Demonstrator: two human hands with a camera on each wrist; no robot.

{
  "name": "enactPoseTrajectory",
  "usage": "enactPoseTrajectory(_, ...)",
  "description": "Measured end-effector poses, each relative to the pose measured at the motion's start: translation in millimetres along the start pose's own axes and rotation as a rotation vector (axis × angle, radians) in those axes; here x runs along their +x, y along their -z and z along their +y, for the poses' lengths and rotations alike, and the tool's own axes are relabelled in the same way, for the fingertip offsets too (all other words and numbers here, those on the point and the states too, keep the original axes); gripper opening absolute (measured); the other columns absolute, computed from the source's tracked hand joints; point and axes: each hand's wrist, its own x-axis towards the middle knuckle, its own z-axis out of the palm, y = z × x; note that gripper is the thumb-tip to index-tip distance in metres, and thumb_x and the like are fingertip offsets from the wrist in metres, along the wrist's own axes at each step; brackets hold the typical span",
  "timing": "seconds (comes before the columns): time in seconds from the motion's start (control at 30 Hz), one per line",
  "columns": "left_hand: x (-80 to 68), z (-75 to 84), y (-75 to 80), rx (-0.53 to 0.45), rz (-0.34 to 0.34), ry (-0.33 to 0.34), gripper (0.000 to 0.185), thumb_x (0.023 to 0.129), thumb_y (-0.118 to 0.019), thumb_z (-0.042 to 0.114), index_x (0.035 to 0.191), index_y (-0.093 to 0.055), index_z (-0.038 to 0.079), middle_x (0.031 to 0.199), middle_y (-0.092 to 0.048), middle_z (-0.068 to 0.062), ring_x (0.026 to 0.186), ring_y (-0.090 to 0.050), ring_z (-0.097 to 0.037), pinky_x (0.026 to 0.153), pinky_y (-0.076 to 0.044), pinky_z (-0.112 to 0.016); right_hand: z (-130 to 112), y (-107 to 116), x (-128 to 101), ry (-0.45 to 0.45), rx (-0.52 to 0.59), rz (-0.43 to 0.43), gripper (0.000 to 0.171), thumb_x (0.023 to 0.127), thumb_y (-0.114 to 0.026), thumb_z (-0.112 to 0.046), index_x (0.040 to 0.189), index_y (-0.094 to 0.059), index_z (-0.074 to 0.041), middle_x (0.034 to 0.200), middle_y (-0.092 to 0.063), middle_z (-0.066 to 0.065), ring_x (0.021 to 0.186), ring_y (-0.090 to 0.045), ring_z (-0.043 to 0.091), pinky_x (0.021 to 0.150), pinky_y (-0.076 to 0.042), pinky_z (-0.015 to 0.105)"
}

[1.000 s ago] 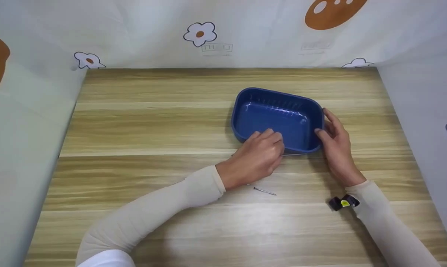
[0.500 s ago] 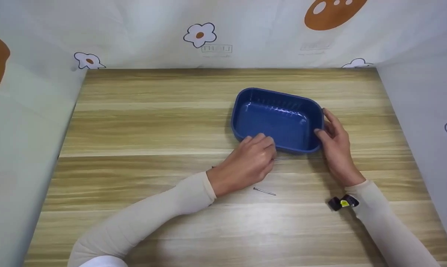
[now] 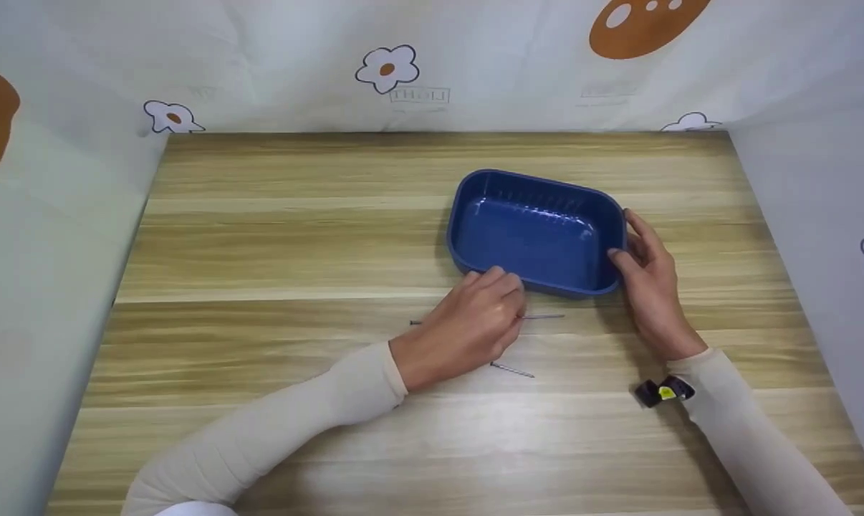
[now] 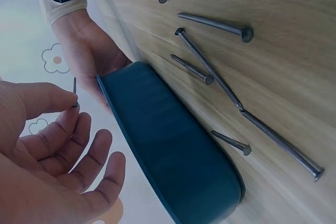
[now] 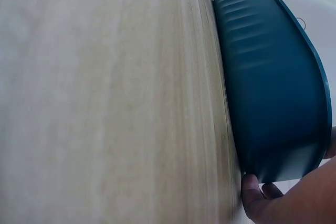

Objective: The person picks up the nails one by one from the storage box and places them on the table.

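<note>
A dark blue rectangular plastic box (image 3: pixel 532 233) sits on the wooden table. My right hand (image 3: pixel 650 297) grips its right end, thumb over the rim and fingers outside; the right wrist view shows fingertips (image 5: pixel 251 182) low at the box's end. My left hand (image 3: pixel 468 326) is just in front of the box's near wall. In the left wrist view its thumb and index finger pinch a small nail (image 4: pixel 75 92), while the other fingers curl loosely. Several loose nails lie before the box, including two long ones (image 4: pixel 210 69) (image 4: pixel 283 144) and a shorter nail (image 3: pixel 512 370).
The wooden table (image 3: pixel 281 215) spreads out left of the box and in front of it. Flower-printed cloth (image 3: pixel 296 64) hangs behind it and at both sides. A black device (image 3: pixel 665 392) is strapped at my right wrist.
My left hand has drawn back from over the box's near rim, moving left and toward me. Long nails beneath it show more now. The box and right hand stay put.
</note>
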Motion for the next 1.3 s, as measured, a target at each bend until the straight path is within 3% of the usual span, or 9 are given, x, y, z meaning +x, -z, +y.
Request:
enactPoseTrajectory(0.57,-14.2,1.0,-1.6,0.025,0.014,-0.015,0.008,0.103,-0.069,0.009,0.098,-0.076,0.007,0.101,-0.067,-0.003,0.098,-0.059,-0.022,0.086,-0.052,-0.034,0.8,1.8,0.3,-0.002,-0.019,0.003,0.065,0.110,-0.053,0.003,0.172,-0.038,-0.010,0.163,-0.052,0.025,0.143,-0.054,0.028,0.103,-0.051,0.017)
enactPoseTrajectory(1.3,-39.6,0.4,-5.0,-0.025,-0.012,0.048,0.005,0.100,-0.074,0.009,0.096,-0.076,0.009,0.103,-0.069,-0.002,0.100,-0.061,-0.022,0.079,-0.051,-0.034,0.9,1.5,-1.1,-0.003,-0.007,-0.014,0.065,0.110,-0.054,-0.001,0.172,-0.038,-0.013,0.167,-0.045,0.026,0.147,-0.050,0.028,0.107,-0.049,0.016)
